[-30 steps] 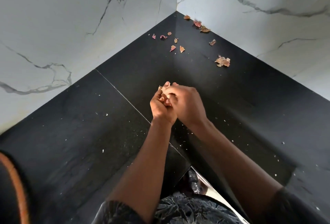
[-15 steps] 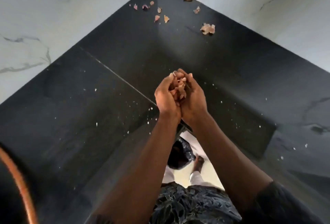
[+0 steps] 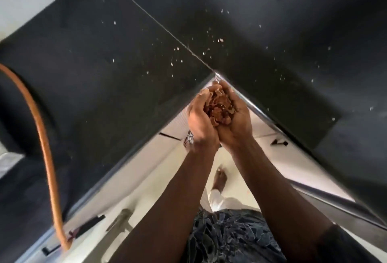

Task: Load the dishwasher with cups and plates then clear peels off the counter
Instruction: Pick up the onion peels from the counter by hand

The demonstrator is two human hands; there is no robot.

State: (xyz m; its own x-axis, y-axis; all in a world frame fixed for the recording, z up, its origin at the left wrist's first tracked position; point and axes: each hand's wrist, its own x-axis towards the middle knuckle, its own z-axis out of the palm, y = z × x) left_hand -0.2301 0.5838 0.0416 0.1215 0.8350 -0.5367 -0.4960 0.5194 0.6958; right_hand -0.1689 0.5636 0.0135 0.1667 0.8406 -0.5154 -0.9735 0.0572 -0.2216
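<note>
On black counter [image 3: 90, 57], pale crumbs [image 3: 220, 40].

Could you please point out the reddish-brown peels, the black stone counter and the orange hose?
reddish-brown peels [image 3: 219, 106]: head view, middle of the heap.
black stone counter [image 3: 100, 70]: head view, bare slab left of seam.
orange hose [image 3: 45, 147]: head view, midway along its length.

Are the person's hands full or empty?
Full: the left hand and right hand are cupped together around a heap of peels.

Reddish-brown peels [image 3: 219, 105], white-flecked black counter [image 3: 125, 53], orange hose [image 3: 49, 158]
</note>
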